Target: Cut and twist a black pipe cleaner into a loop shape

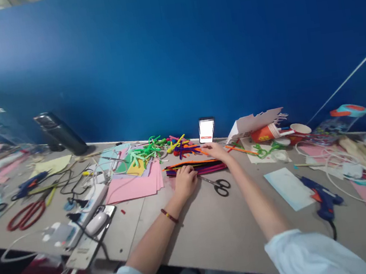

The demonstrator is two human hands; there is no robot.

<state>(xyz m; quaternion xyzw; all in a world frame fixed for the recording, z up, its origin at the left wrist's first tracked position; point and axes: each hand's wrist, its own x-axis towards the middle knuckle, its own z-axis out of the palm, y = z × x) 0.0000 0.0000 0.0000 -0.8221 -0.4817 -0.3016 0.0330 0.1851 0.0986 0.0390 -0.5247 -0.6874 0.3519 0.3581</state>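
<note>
My left hand (185, 180) rests on the near edge of a flat bundle of pipe cleaners (204, 166) in black, purple, red and orange; its fingers are curled down onto the bundle. My right hand (216, 150) reaches just past the far side of the bundle, fingers extended flat toward an orange pipe cleaner (239, 150). Black-handled scissors (219, 185) lie on the table (216, 227) right beside my left hand. A heap of bent green, yellow and pink pipe cleaners (160, 148) lies behind the bundle.
Pink paper sheets (135, 186) lie to the left, with a power strip (87, 205), cables and red scissors (27, 214). A phone (206, 130) leans on the blue wall. A blue glue gun (324, 199), pale card (288, 188), paper cups (266, 133) sit right.
</note>
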